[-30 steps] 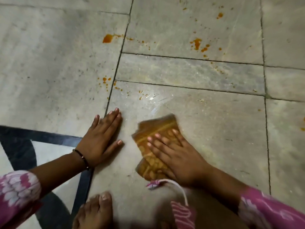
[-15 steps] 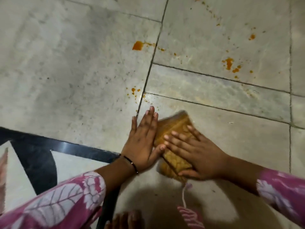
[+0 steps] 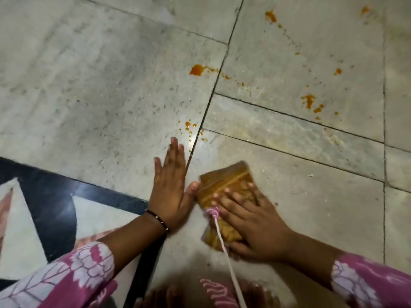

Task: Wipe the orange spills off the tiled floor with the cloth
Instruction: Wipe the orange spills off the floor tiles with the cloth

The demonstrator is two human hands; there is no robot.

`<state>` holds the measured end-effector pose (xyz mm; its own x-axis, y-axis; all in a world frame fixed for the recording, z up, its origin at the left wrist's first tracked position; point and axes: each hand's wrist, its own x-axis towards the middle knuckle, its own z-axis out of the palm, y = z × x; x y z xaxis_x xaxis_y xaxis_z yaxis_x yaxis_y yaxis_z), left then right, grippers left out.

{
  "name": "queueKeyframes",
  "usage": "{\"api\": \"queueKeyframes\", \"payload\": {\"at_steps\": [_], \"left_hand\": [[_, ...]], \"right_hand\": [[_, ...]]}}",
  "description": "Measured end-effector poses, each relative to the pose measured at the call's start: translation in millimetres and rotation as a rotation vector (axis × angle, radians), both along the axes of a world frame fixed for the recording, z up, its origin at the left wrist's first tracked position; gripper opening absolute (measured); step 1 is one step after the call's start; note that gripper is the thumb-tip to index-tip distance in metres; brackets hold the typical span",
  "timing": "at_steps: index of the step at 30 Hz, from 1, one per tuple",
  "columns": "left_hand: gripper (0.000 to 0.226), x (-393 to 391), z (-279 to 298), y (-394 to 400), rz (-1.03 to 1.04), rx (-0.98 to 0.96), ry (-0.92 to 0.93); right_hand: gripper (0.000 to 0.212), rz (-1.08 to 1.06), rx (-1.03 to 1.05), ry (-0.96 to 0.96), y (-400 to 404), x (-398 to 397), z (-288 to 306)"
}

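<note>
On tiled floor [image 3: 89, 85], right hand [image 3: 255, 223] flat on cloth [image 3: 226, 181], left hand [image 3: 170, 187] spread flat

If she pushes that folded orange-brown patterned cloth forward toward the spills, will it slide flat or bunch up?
The folded orange-brown patterned cloth is probably soft and floppy. Under the flat right hand it should slide, since the tiled floor looks smooth. Its uncovered front edge may curl.

The flat left hand [image 3: 169, 192] is lying on the pale tiled stone floor [image 3: 89, 85], just left of the folded brown patterned cloth [image 3: 224, 187]. The right hand [image 3: 255, 221] is lying on that cloth. Orange spill drops [image 3: 196, 70] are sitting ahead of both hands.
</note>
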<state>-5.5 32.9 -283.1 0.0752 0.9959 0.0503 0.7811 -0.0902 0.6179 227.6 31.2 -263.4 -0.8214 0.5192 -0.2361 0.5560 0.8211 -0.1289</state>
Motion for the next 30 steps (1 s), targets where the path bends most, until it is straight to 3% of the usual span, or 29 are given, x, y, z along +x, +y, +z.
{"api": "queueKeyframes", "payload": {"at_steps": [2, 8, 11, 15, 18, 22, 27, 30], "left_hand": [[0.077, -15.1, -1.6, -1.6, 0.011, -0.021, 0.074], [0.078, -59.1, -12.1, -8.4, -0.116, -0.1, 0.425], [0.082, -57.5, -13.5, -8.9, -0.133, -0.099, 0.474], [0.087, -56.3, -11.8, -8.1, -0.119, -0.107, 0.476], [0.086, -57.8, -10.6, -7.8, -0.103, -0.097, 0.47], [0.087, -58.4, -9.4, -8.0, -0.1, -0.088, 0.458], [0.089, -55.8, -11.3, -8.2, -0.094, -0.075, 0.454], [0.089, -55.7, -10.0, -7.8, -0.101, -0.076, 0.446]], "right_hand": [[0.086, 0.08, 0.032, 0.006, 29.6, -25.3, -8.5], [0.087, -0.312, 0.084, -0.013, 100.8, -6.0, -10.2], [0.084, -0.14, 0.083, 0.056, 71.7, 12.9, -7.2], [0.08, 0.209, 0.017, 0.111, 54.7, -33.3, -14.1], [0.078, 0.171, 0.102, 0.112, 101.0, -75.4, -18.5], [0.075, -0.113, 0.09, 0.031, 141.6, -37.8, -13.4], [0.077, 0.28, 0.091, 0.039, 90.1, -25.1, -4.1], [0.073, 0.306, 0.091, 0.051, 113.0, -77.4, -11.6]]}}
